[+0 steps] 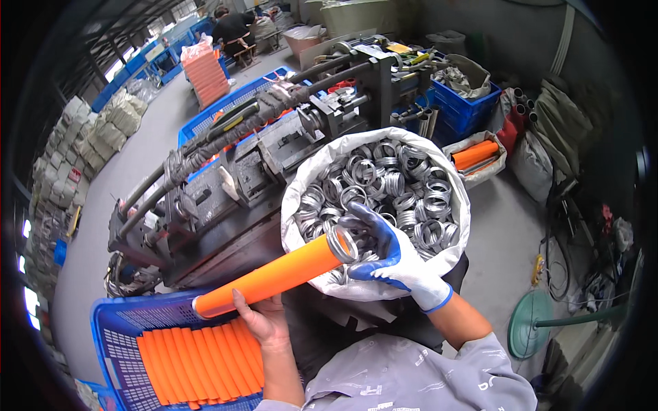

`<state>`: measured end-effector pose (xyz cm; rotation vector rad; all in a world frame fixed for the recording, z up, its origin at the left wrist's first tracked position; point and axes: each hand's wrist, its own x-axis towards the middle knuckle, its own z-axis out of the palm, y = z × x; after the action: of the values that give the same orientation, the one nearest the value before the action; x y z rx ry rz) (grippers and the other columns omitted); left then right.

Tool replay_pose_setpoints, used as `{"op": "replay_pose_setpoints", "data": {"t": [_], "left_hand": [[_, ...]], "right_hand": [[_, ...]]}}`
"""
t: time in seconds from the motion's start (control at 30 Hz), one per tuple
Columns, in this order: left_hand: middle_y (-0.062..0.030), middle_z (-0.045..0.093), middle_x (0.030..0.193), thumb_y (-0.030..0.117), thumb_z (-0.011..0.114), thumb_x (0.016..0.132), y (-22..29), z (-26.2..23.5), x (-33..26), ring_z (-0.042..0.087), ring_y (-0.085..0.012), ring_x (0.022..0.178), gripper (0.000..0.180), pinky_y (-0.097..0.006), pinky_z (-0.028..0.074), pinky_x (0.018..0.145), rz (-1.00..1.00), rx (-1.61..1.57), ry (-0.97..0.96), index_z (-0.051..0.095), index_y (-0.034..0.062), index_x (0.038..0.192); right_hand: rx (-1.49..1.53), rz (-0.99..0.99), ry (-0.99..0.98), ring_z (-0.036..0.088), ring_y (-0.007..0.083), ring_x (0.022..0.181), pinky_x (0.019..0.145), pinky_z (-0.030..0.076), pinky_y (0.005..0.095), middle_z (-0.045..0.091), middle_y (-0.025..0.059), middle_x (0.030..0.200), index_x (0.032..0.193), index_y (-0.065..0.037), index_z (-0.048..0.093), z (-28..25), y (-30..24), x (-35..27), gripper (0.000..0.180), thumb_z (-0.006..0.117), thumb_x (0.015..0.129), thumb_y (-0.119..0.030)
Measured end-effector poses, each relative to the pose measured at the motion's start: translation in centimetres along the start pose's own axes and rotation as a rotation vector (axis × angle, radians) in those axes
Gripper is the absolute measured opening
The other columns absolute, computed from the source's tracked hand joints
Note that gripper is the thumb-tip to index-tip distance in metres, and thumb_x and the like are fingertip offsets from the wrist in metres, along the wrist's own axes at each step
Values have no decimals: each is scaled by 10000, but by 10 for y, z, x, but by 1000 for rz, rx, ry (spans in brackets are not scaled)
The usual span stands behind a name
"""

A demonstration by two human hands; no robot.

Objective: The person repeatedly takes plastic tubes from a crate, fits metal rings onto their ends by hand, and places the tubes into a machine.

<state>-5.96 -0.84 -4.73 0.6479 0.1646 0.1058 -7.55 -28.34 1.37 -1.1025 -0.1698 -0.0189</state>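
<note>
Right now, your bare left hand is closed around an orange tube, whose lower end lies over the far edge of the blue crate. Its upper end, with a metal ring, sits over the near-left rim of the white sack. Your gloved right hand is spread wide beside that ring, thumb and fingers apart; whether it touches, you can't tell. Loose rings fill the sack.
</note>
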Motion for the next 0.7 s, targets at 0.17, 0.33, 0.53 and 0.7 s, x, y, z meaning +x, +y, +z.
{"op": "replay_pose_setpoints", "data": {"t": [0.17, 0.33, 0.53, 0.7], "left_hand": [[-97, 617, 1320, 452, 658, 957, 0, 3, -1, 622, -232, 1189, 528, -405, 535, 1035, -39, -46, -23, 553, 57, 1291], [-116, 664, 1285, 443, 617, 981, 1, 5, 1, 637, -252, 1186, 507, -428, 552, 1018, -43, -92, -70, 604, 41, 1289], [-128, 651, 1305, 410, 644, 970, 3, 9, 2, 628, -254, 1203, 493, -433, 544, 1032, -64, -93, -76, 594, 54, 1307], [-156, 641, 1304, 342, 640, 982, 11, 8, 9, 625, -271, 1208, 452, -450, 545, 1029, -3, -74, -189, 584, 30, 1304]], "right_hand": [[-78, -34, -30, 488, 234, 1359, 1128, 391, 376, 492, 145, 1484, 1572, -8, 275, -1, -3, -1, 1082, 914, 701, -68], [-68, -123, -56, 499, 243, 1357, 1137, 379, 389, 498, 162, 1486, 1575, -32, 287, -2, 3, -6, 1069, 912, 709, -88], [2, -162, -42, 502, 253, 1357, 1134, 383, 399, 505, 165, 1479, 1583, -49, 272, -3, 10, -6, 1062, 904, 730, -107], [-88, -124, -72, 453, 233, 1376, 1161, 337, 390, 471, 149, 1487, 1596, -23, 212, -10, 3, -3, 1073, 883, 776, -195]]}}
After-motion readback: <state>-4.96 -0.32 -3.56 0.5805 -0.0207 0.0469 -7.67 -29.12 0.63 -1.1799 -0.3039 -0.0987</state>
